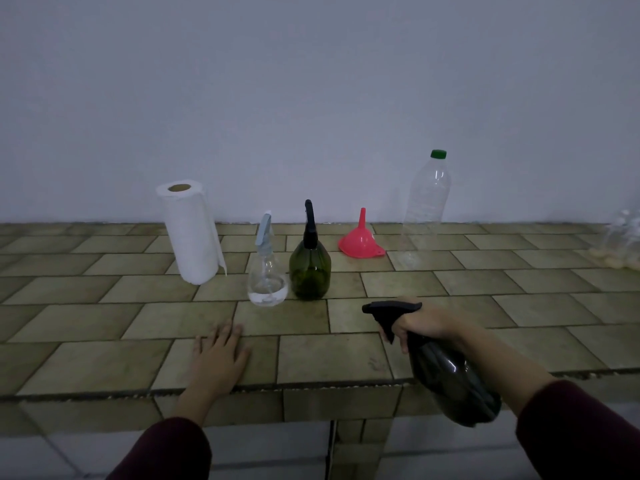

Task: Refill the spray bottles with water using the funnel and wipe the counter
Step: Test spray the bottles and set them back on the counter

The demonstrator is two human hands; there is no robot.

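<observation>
1. Tiled desk (346, 355) against plain grey wall.
2. Right hand (420, 325) grips dark spray bottle (450, 382) by its neck, tilted off the desk edge; left hand (220, 355) rests flat.
3. Pink plastic funnel (362, 242) inverted at rear, beside clear water bottle (427, 202).
4. Likely opening step; next, unscrew the sprayer.

The scene is dim and evenly lit, with a cool bluish-grey cast over the plain wall (311, 81) and no visible light source. Shadows on the olive tiled counter (104, 358) are faint and soft. The upright white paper towel roll (190, 233) is the brightest thing. To its far right, the frame edge is smeared and clear plastic items (623, 237) there are blurred. Tile lines bend near the corners from the wide lens. Fine grain softens detail throughout.
</observation>
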